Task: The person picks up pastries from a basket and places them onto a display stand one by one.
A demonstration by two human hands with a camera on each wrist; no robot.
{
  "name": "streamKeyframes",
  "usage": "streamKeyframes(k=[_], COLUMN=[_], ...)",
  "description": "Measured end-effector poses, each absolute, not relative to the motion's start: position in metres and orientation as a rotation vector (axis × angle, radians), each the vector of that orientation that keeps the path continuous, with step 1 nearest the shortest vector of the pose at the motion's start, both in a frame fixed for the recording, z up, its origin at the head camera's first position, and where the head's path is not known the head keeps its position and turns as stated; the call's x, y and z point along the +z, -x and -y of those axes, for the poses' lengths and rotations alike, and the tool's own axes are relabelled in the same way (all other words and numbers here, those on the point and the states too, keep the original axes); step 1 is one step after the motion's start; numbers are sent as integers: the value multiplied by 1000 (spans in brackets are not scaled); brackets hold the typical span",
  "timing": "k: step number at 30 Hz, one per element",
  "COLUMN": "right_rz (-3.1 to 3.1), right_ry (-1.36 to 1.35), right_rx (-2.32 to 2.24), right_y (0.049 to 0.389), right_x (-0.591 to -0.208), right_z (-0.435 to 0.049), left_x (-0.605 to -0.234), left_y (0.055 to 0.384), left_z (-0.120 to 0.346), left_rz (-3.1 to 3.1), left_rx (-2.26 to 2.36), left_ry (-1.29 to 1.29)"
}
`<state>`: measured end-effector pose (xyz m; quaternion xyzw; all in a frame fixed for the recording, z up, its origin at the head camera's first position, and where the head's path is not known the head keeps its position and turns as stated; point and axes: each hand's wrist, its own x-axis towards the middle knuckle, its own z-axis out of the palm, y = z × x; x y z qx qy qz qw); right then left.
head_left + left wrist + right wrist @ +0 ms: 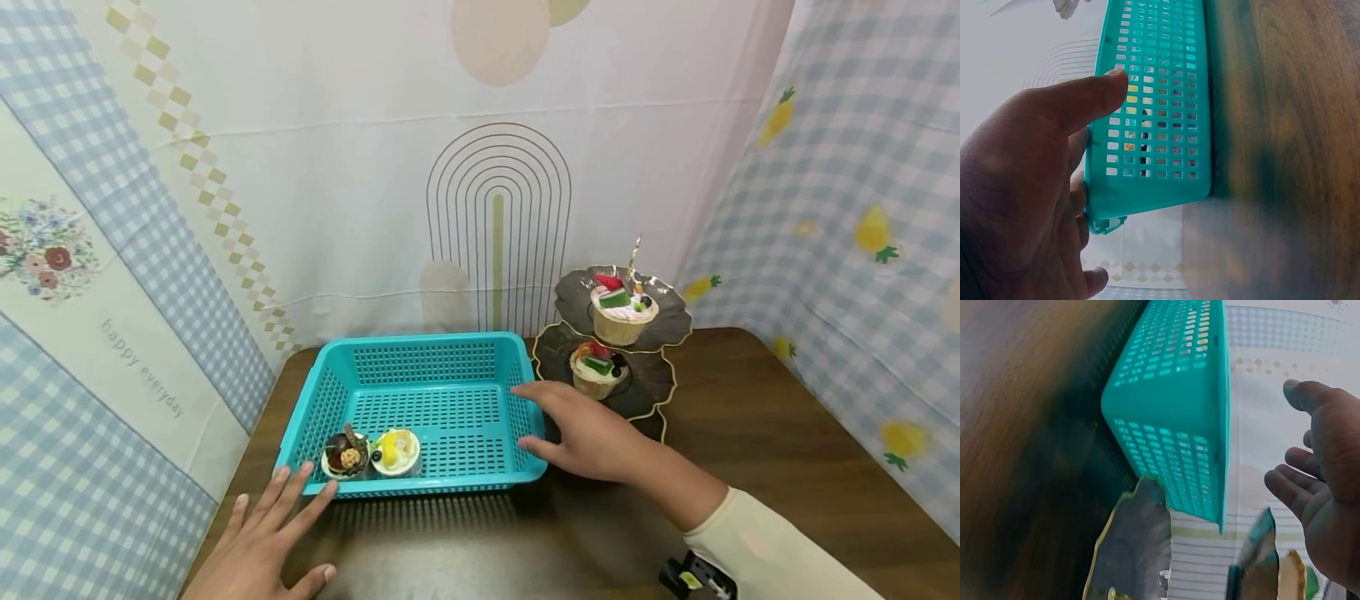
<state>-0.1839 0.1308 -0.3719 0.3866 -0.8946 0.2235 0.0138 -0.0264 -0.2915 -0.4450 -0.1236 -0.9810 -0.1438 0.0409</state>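
A turquoise plastic basket with perforated walls stands on the table. Two small decorated cakes lie in its front left corner: a chocolate-topped cupcake and a cream cupcake with yellow topping. My left hand has its fingers spread and extended at the basket's front left corner, fingertips right at the rim. In the left wrist view its thumb overlaps the basket's side. My right hand is held loosely above the basket's right rim, thumb apart from the fingers, with nothing in it.
A tiered dark stand with gold scalloped edges is right of the basket. It carries a fruit tart on the upper plate and another tart below. Patterned cloth surrounds the brown table at the back and sides.
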Motion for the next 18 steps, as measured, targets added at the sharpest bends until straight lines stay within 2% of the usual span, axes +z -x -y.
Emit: streamKeyframes(k=[18], right_rz=[2947], right_ry=[-1372], right_rx=[683], right_y=[203], right_x=[-394], right_z=[-65], left_x=[-443], left_y=[23], left_z=[289], left_rz=[2990], left_rx=[-376], left_ry=[369])
